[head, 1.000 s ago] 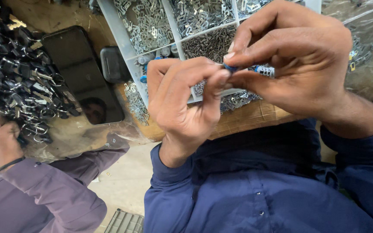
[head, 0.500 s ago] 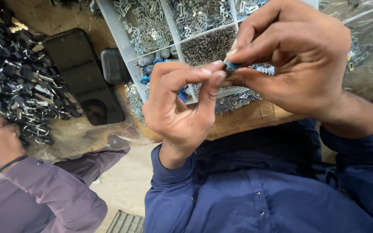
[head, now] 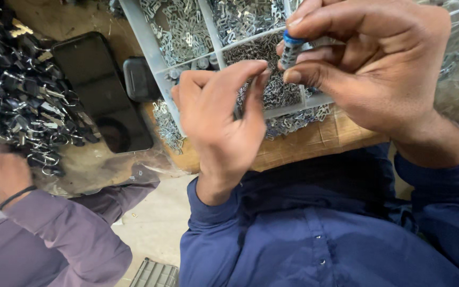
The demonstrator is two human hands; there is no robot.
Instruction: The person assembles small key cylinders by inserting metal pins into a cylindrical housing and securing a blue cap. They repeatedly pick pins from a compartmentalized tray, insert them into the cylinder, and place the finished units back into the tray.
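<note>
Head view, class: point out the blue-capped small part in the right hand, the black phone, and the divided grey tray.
blue-capped small part (head: 291, 49), head view, on its grey body below the cap.
black phone (head: 99, 87), head view, middle of its dark screen.
divided grey tray (head: 143, 38), head view, on its left wall.

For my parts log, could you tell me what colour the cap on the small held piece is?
Blue cap, clearest in the head view.

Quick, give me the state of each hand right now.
Left hand: fingers curled, fingertips pinched together beside the right hand; what it grips cannot be told.
Right hand: closed on a small blue-capped metal part.
</note>
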